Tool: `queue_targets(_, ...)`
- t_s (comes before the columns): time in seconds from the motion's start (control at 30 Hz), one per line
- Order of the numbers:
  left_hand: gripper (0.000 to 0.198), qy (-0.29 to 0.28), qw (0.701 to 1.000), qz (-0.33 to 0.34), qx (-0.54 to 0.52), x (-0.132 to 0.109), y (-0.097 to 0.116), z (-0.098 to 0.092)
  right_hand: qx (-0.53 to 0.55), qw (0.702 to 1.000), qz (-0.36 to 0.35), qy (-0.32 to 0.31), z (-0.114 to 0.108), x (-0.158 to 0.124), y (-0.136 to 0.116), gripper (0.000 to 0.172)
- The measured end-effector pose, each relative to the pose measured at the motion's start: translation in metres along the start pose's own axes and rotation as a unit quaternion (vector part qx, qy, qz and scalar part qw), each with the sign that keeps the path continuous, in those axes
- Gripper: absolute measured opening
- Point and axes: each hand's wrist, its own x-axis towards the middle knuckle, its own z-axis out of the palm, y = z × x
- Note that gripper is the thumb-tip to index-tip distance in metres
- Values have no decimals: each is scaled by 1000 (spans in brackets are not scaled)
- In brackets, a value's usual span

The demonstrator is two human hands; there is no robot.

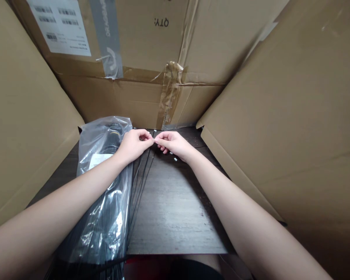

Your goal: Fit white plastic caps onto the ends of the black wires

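My left hand (135,144) and my right hand (175,143) meet over the far part of the dark table (177,217). Both are closed in a pinch, thumb against fingers, with the fingertips touching or nearly so. What they pinch is too small to make out. Thin black wires (138,186) run along the table up to the fingertips. Left of them lies a clear plastic bag (105,217) full of long black strands, partly under my left forearm. Small white pieces (175,159) lie by my right hand, and another white bit (155,130) is just beyond the fingertips.
A taped cardboard box (137,97) stands upright behind the table. Cardboard panels flank it, the left panel (23,116) and the right panel (294,116) slanting inward. A white label (97,159) shows on the bag. The table's near edge lies just before my lap.
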Motion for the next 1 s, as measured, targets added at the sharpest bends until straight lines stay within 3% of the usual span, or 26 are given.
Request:
queue_targets(0.13, 19, 2, 1000, -4, -5, 0, 1, 0, 14, 1000, 6, 21, 1, 1, 0, 17)
queue_targets(0.6, 21, -32, 998, -27, -53, 0, -4, 2, 50, 999, -7, 0, -1, 0, 0, 16)
queue_targets(1.0, 20, -20, 999, -28, -40, 1, -3, 2, 61, 998, -14, -9, -3, -1, 0, 21)
